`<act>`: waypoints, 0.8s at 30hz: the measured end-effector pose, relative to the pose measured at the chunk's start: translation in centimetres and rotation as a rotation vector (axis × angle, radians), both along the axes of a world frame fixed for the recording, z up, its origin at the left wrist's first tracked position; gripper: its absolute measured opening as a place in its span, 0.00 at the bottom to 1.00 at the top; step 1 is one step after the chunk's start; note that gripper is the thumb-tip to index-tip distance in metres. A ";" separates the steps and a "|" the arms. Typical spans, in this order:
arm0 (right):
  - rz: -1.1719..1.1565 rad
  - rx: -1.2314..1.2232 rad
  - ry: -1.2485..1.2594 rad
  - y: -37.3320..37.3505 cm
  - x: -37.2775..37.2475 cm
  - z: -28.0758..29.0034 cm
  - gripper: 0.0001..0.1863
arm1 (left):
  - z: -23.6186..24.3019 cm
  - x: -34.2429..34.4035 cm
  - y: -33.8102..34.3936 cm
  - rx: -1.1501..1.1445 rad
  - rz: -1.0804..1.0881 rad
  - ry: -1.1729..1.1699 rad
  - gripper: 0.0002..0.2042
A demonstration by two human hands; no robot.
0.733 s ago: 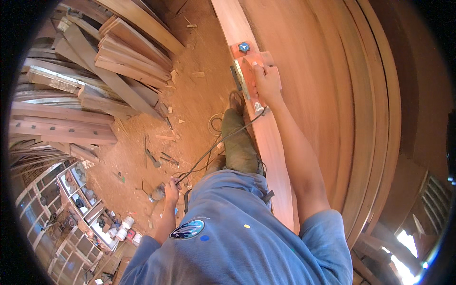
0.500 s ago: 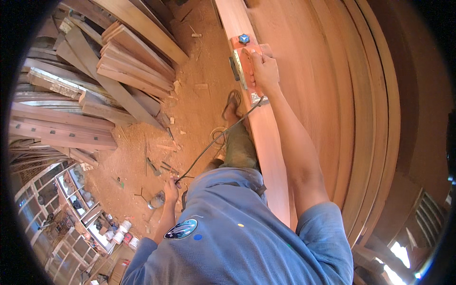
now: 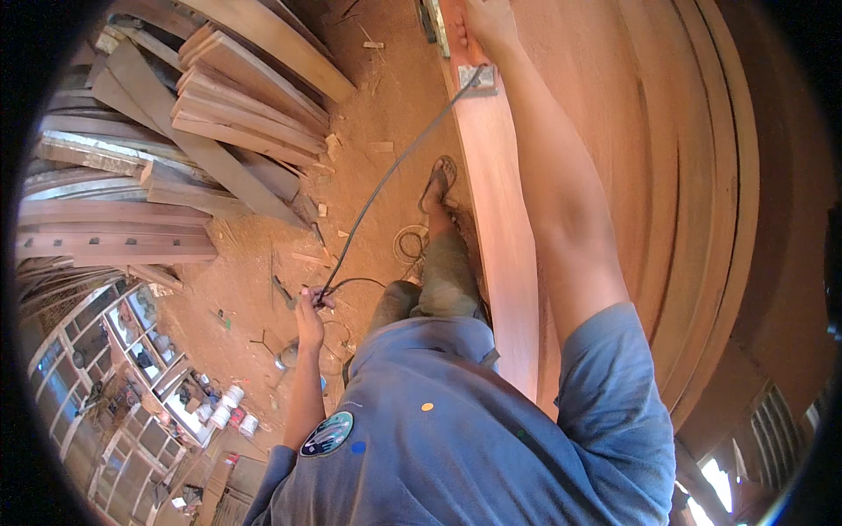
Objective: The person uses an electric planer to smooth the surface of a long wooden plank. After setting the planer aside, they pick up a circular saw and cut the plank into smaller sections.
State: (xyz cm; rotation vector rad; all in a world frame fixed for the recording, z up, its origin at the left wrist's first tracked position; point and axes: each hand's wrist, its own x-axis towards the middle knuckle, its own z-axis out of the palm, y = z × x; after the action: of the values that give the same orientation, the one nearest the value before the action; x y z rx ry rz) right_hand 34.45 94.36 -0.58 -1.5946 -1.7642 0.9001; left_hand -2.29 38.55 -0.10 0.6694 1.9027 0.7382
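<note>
My right hand (image 3: 493, 28) grips the handle of an orange-red electric hand planer (image 3: 461, 53) at the top edge of the view. The planer rests on a long reddish board (image 3: 502, 237), and its front part is cut off by the frame. A dark power cord (image 3: 379, 188) runs from the planer's rear down in a curve to my left hand (image 3: 309, 317). That hand is closed around the cord, holding it out to the left of my body, away from the board.
Wide stacked planks (image 3: 605, 175) lie right of the board. Left, piles of cut timber (image 3: 246, 96) lean over the dusty floor (image 3: 368, 114). Coiled cord (image 3: 409, 244) lies near my foot (image 3: 440, 180). White buckets (image 3: 231, 396) and window frames (image 3: 96, 351) stand at lower left.
My right hand has pushed the planer farther forward along the board, partly out of view. My left hand has moved forward and slightly left with the cord, which now bows more.
</note>
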 end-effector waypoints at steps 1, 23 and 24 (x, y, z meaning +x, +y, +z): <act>-0.063 -0.055 0.147 -5.0 -2.3 3.9 0.32 | -0.5 -0.5 -2.6 -0.001 0.039 0.017 0.31; -0.221 -0.286 0.289 -55.0 10.1 5.9 0.26 | -2.8 -4.5 -17.8 -0.303 -0.135 0.234 0.30; -0.218 -0.280 0.263 -52.5 9.5 5.5 0.26 | -2.4 -4.5 -16.8 -0.327 -0.109 0.229 0.30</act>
State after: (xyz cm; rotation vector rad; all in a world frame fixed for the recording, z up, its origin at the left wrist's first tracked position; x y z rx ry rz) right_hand 43.95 41.85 4.88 -1.7110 -1.3003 1.2258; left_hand -6.80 21.71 -2.50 0.6646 2.1133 0.2796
